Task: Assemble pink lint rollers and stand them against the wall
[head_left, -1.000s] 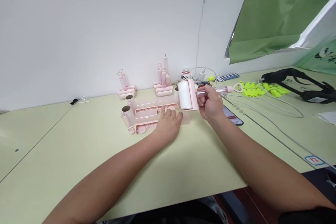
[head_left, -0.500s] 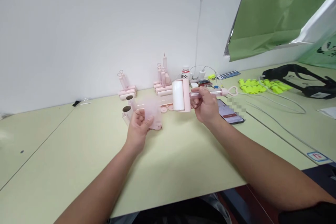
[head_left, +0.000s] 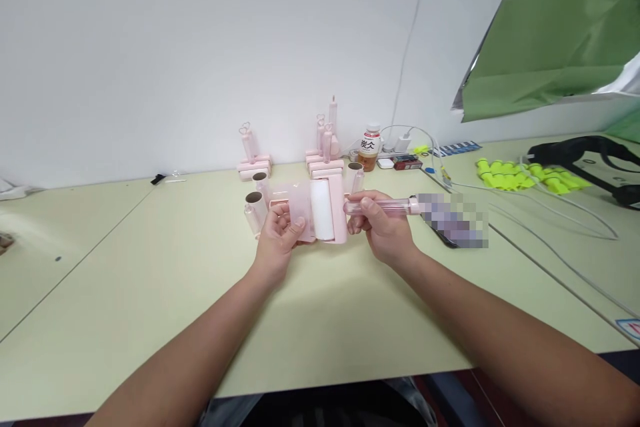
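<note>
Lint roller and translucent pink cover mid-frame.
Right hand fingers clamp the roller's handle; left hand fingers clamp the cover.

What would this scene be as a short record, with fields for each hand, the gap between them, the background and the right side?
left hand: holds translucent pink plastic cover
right hand: grips clear pink cylindrical handle of white roller with pink frame
between hands: cover beside roller; contact unclear
background: amber plastic bottle with white cap, before white wall
right side: clustered bright yellow pieces
</note>
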{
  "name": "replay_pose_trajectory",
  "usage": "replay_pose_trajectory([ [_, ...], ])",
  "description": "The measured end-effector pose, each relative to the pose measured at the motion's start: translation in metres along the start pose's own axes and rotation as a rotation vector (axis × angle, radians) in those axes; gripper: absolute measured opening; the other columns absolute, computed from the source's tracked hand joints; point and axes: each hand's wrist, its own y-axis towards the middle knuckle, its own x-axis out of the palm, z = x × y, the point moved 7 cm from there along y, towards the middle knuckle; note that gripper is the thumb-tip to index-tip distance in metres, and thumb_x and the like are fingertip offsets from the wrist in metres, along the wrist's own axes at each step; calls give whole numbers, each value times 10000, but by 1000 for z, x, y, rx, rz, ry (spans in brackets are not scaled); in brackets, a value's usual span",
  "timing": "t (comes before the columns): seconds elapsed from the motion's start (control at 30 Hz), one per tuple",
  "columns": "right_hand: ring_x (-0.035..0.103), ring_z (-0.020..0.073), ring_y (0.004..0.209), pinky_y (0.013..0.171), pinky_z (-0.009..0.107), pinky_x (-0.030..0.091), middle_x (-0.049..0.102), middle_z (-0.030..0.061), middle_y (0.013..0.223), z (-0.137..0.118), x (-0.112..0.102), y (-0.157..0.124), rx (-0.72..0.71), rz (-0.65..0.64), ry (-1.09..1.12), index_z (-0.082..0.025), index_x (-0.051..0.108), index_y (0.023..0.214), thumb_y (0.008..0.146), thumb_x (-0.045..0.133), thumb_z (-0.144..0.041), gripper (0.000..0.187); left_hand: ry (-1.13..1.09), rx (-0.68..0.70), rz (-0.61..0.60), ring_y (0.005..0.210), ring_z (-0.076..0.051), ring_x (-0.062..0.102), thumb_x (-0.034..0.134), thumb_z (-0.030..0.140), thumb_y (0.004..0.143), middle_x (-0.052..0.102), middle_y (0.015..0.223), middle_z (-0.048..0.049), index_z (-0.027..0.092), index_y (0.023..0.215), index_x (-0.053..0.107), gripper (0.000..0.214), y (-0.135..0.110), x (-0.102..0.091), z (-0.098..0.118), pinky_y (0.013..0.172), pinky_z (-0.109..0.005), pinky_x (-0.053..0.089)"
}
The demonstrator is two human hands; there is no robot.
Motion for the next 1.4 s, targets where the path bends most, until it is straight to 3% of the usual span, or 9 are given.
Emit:
replay_pose_trajectory([
  [0.23,548,125,465,495,278,469,579,-38,511,6,5,-2,26,-15,-11,-177,666,876,790,691,-527,361,77,1,-28,836,-159,637,799,426,693,649,1061,-51,219,1109,479,564,-3,3,0,653,-273,551],
  [0.53,535,109,447,450,248,463,561,-46,504,9,21,-7,69,-101,-29,-165,638,865,777,695,-542,391,190,19,-227,913,-200,636,732,436,775,629,1132,-97,213,1166,476,518,-8,18,0,690,-301,539],
  [0.83,672,184,738,618,314,545,704,80,972,-12,26,-25,-245,-219,-319,-211,659,1066,843,668,-349,262,360,-18,-255,849,-199,621,513,539,893,651,1026,-78,208,1267,563,502,-11,18,8,706,-320,535],
  [0.9,679,211,823,666,318,541,711,85,980,-18,26,-28,-337,-205,-439,-204,693,949,847,660,-343,175,488,88,-173,942,-214,600,470,515,921,611,1130,-96,215,1273,565,472,-11,13,18,783,-348,524],
  [1.0,624,166,636,557,263,475,660,32,689,-24,28,-27,-390,-178,-589,-183,662,764,844,656,-373,206,739,385,-78,975,-201,561,496,459,921,552,1187,-100,227,1308,527,452,-23,18,46,834,-358,496],
  [1.13,488,102,493,490,217,361,545,-32,547,-22,39,-26,-370,-242,-801,-180,621,744,850,635,-380,227,918,669,-167,703,-132,521,595,465,858,573,876,-22,203,1342,476,563,-46,50,79,650,-273,474],
  [1.23,521,114,542,510,218,338,594,-9,610,-19,46,-28,-374,-285,-934,-184,596,720,869,582,-373,241,1011,673,-156,545,-96,465,651,437,823,542,680,42,189,1233,546,491,-46,67,97,524,-225,401],
  [1.33,544,134,561,514,231,322,614,12,631,-19,44,-28,-372,-239,-1028,-182,589,730,879,563,-411,275,1154,630,-185,505,-93,464,623,376,846,537,581,48,187,916,641,203,-31,83,112,502,-228,351],
  [1.4,524,130,529,507,235,321,595,2,604,-20,40,-27,-338,-201,-1034,-179,607,785,880,575,-436,276,1255,602,-231,483,-96,449,586,375,860,526,533,42,183,734,617,231,-16,91,122,483,-236,315],
])
